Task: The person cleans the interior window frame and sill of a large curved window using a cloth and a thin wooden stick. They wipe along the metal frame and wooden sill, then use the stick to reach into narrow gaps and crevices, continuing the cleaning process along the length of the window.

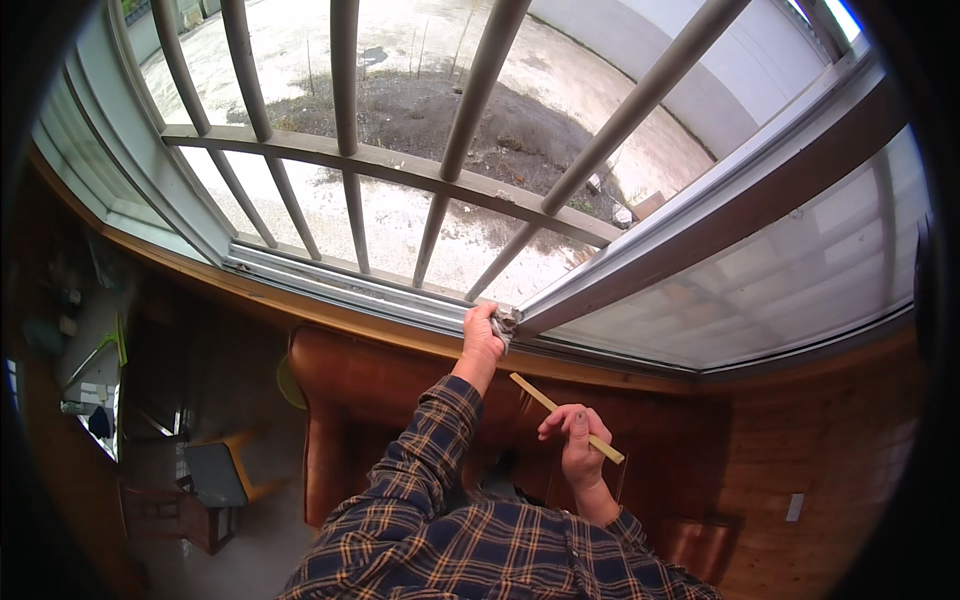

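Note:
My left hand (481,330) grips a crumpled grey cloth (505,325) at the lower corner of the sliding window sash (675,202). Beneath it runs the metal window track (352,289), which stretches away to the left. In my right hand (581,442) is a thin, flat bamboo or wooden stick (536,393), held slantwise below the wooden sill (420,341). One end of the stick points up toward the left hand; the other sticks out past my palm. The cloth is partly hidden by the left fingers.
Metal security bars (345,82) stand outside the open window section, joined by a crossbar (390,169). Below the sill is a brown leather sofa (360,375). Grey-seated chair (216,472) and wooden chair (169,514) stand at left. A wall switch plate (795,507) is at right.

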The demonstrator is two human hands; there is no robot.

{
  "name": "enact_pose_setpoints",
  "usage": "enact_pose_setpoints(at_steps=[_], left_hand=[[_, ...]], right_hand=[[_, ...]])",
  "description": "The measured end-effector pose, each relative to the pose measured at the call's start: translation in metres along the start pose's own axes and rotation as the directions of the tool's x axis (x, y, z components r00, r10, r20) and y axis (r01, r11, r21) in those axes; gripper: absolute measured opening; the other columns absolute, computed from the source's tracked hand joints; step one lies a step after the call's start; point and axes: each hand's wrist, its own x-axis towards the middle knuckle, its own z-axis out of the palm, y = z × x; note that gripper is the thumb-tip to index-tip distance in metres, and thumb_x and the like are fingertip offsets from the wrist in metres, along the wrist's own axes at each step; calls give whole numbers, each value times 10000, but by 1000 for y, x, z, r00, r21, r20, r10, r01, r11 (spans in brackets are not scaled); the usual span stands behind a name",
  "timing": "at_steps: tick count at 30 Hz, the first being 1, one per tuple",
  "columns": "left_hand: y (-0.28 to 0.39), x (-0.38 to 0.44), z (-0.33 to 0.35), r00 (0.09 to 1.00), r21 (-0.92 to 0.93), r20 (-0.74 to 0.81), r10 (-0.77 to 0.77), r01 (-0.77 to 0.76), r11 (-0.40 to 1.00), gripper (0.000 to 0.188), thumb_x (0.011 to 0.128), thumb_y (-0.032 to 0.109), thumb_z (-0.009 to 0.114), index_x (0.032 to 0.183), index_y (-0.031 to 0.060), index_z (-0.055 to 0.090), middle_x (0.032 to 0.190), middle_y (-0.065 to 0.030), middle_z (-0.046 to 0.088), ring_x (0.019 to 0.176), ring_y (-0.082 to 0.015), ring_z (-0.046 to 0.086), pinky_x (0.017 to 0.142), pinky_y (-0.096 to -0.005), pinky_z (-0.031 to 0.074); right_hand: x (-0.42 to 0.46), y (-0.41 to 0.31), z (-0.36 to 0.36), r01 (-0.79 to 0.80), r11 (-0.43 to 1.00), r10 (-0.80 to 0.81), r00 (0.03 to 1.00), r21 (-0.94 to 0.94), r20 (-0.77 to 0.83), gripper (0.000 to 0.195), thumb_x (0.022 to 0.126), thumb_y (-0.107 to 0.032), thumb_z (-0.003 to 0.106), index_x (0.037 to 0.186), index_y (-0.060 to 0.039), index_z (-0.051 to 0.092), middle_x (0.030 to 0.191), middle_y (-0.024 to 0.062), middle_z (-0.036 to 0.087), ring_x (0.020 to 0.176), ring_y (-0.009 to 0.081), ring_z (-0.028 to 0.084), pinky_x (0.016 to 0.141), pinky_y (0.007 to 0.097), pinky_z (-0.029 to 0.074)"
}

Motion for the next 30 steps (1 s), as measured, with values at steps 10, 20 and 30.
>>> enact_pose_setpoints(at_steps=[10, 20, 30], left_hand=[[-14, -51, 51, 857, 908, 346, 381, -408, 92, 226, 748, 173, 585, 837, 15, 449, 740, -222, 570, 741, -403, 564, 701, -459, 440], [-12, -68, 78, 845, 897, 347, 407, -426, 119, 173, 780, 143, 543, 832, 10, 445, 747, -204, 565, 738, -382, 569, 703, -454, 440], [0, -119, 138, 827, 772, 412, 382, -540, 335, 200, 805, 89, 633, 767, 50, 440, 718, -28, 466, 668, -119, 433, 604, -293, 410]], right_hand=[[-6, -4, -3, 73, 993, -71, 997, -91, 27, 377, 1004, -243, 383, 767, 21, 513, 772, 107, 585, 639, 154, 593, 578, 273, 530], [-12, -19, -17, 180, 977, -185, 982, -112, -44, 325, 991, -203, 425, 826, 25, 587, 714, 84, 598, 619, 130, 591, 584, 241, 499], [-8, -41, -34, 331, 928, -346, 936, -171, -67, 360, 995, -225, 412, 767, 16, 551, 726, 100, 604, 598, 142, 584, 572, 245, 486]])
